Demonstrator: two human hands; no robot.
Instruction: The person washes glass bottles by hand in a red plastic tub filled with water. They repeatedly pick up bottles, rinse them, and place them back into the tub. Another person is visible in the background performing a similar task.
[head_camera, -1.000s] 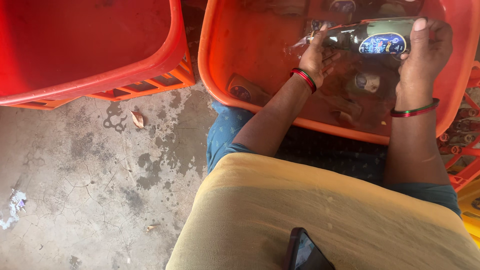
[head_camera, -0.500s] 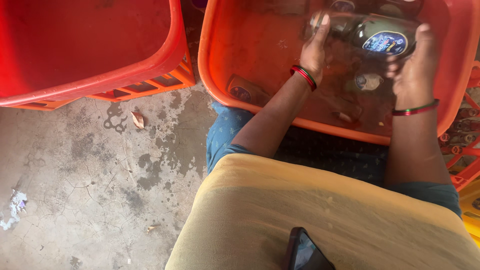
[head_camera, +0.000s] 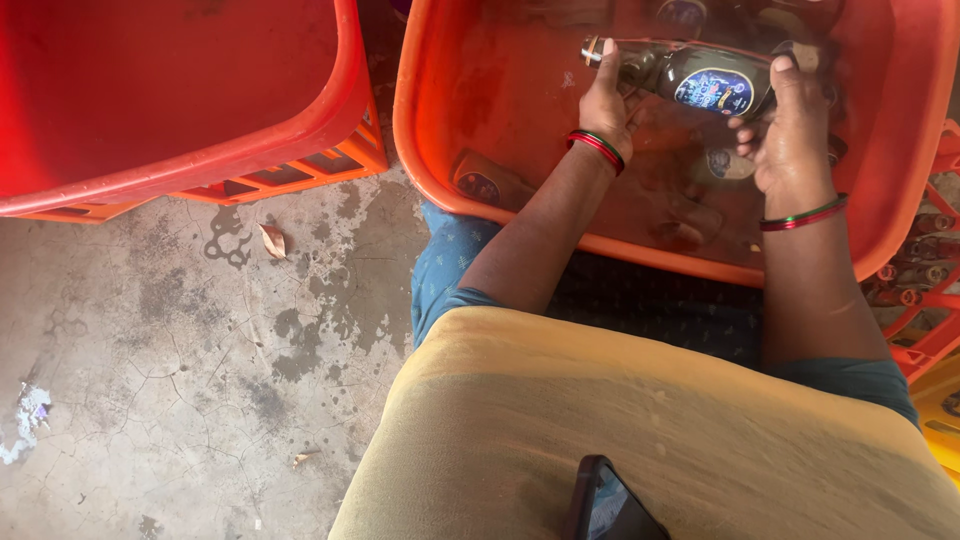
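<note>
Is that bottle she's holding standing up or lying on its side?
On its side. The bottle lies level over the orange tub, neck in the left hand, base end in the right hand.

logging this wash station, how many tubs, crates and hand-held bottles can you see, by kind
Tubs: 2, a red tub and an orange tub
Crates: 2, an orange crate and a red crate
Held dark glass bottle: 1
Total: 5
</note>
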